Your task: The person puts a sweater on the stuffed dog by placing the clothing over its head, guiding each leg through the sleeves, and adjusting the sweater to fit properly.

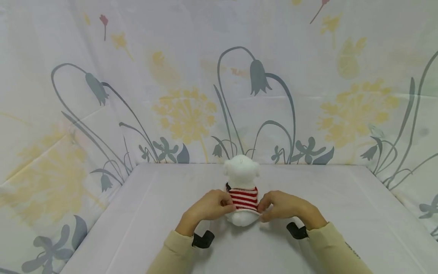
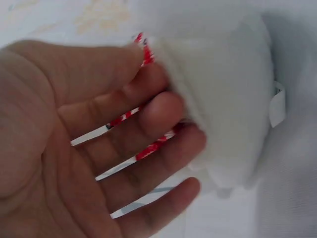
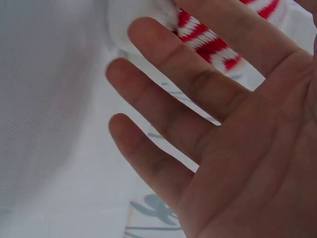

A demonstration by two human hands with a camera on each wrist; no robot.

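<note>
A white plush toy (image 1: pixel 241 172) sits upright between the hands, its rounded back toward me. It wears a red-and-white striped knitted sweater (image 1: pixel 243 198) with a pale hem. On the left, my left hand (image 1: pixel 211 205) pinches the sweater's hem between thumb and index finger; its other fingers lie loosely bent against the plush body (image 2: pixel 223 99). My right hand (image 1: pixel 285 205) is at the opposite end of the hem, pinching the edge with thumb and index fingertips. Its remaining fingers (image 3: pixel 163 109) spread loosely beside the toy in the right wrist view, where the pinch is out of frame.
The toy sits on a white cloth-covered table (image 1: pixel 164 190). Behind it and at both sides hangs a pale flower-printed cloth (image 1: pixel 191 76). Black wrist mounts (image 1: pixel 203 239) stick out under both wrists. A small white label (image 2: pixel 278 106) juts from the toy.
</note>
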